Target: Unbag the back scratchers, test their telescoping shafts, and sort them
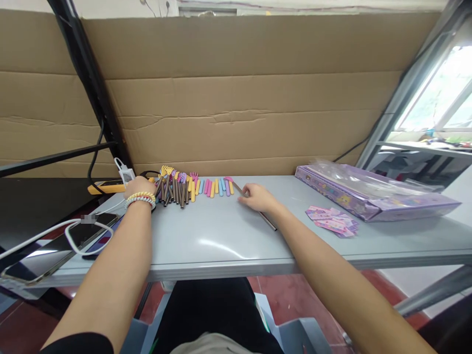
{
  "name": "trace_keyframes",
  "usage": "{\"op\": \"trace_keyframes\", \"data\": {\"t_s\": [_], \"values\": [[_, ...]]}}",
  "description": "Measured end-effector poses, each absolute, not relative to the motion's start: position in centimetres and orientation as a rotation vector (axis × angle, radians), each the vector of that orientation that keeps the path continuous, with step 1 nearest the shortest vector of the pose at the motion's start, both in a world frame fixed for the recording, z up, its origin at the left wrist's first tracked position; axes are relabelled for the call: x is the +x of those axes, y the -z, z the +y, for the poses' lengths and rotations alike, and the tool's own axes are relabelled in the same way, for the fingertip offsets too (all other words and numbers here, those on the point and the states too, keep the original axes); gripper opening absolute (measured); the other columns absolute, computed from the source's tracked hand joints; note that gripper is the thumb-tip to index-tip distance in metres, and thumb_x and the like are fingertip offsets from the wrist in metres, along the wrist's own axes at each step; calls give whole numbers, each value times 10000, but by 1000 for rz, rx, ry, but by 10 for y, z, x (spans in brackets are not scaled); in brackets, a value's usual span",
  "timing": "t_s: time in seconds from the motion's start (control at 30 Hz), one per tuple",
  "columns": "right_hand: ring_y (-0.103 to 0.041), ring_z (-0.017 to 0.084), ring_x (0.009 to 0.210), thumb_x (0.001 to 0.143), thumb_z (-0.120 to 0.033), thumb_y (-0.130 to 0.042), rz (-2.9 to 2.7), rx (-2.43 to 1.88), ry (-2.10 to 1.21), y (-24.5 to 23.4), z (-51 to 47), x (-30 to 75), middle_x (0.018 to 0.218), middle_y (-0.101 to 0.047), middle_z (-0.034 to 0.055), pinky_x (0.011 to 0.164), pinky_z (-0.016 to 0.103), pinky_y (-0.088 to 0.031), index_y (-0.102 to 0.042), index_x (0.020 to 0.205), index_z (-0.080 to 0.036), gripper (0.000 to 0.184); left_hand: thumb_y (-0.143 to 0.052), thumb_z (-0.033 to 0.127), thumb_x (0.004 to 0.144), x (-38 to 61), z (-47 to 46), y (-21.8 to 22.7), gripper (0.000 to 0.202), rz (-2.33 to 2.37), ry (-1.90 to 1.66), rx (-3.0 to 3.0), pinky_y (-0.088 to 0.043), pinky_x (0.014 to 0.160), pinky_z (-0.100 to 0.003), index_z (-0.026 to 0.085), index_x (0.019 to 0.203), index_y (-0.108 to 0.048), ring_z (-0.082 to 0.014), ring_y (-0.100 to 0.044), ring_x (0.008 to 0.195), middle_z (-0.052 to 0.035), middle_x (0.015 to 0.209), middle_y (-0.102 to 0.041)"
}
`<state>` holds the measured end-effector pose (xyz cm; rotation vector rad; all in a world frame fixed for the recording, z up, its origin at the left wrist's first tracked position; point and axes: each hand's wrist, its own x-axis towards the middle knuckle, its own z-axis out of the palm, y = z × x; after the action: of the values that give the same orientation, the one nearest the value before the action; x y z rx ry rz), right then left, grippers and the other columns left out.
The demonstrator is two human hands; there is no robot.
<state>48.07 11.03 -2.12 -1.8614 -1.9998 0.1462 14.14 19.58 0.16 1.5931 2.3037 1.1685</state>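
Observation:
My right hand [256, 197] is over the middle of the grey table, its fingers closed on a slim metal back scratcher [268, 221] with a pink end pointing away to the left. My left hand [139, 186] reaches to the back left, beside a white charger plug [126, 173]; its fingers are hidden behind the hand and wrist. Just right of it lies a pile of back scratchers [176, 189] with brown metal shafts and yellow, purple and pink claw heads. Beside the pile is a row of short coloured handles [212, 188] in yellow, pink, blue and purple.
A purple printed box [354, 196] with clear plastic on top stands at the right. Pink-purple cards [334, 221] lie in front of it. Phones [55, 250] and a white cable [70, 241] are at left. A cardboard wall [239, 98] closes the back.

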Motion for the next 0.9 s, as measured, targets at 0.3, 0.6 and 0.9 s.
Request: {"op": "trace_keyframes", "data": {"t_s": [0.3, 0.6, 0.9], "values": [[-618, 264, 791, 819, -328, -464, -1868, -2261, -194, 16, 109, 477, 940, -642, 201, 625, 330, -420, -632, 877, -145, 255, -553, 139, 672, 144, 220, 10, 308, 2464, -914, 1769, -472, 796, -478, 11, 932, -655, -398, -597, 976, -304, 1000, -636], [-416, 110, 551, 876, -439, -384, -1955, -1470, -174, 7, 100, 495, 593, -497, -31, 564, 226, -335, -602, 937, -201, 328, -369, 462, 870, 215, 185, -15, 460, 1404, -1857, 1938, -461, 870, -323, 143, 1133, -570, -211, -589, 1016, -124, 1134, -626], [-453, 106, 588, 734, -398, -589, -2102, -1536, -95, 8, 96, 498, 645, -560, -9, 571, 227, -324, -647, 833, -177, 249, -551, 495, 736, 229, 164, -16, 368, 1063, -1255, 1830, -312, 419, -233, 151, 606, -573, -95, -415, 423, -1, 504, -516]]}}
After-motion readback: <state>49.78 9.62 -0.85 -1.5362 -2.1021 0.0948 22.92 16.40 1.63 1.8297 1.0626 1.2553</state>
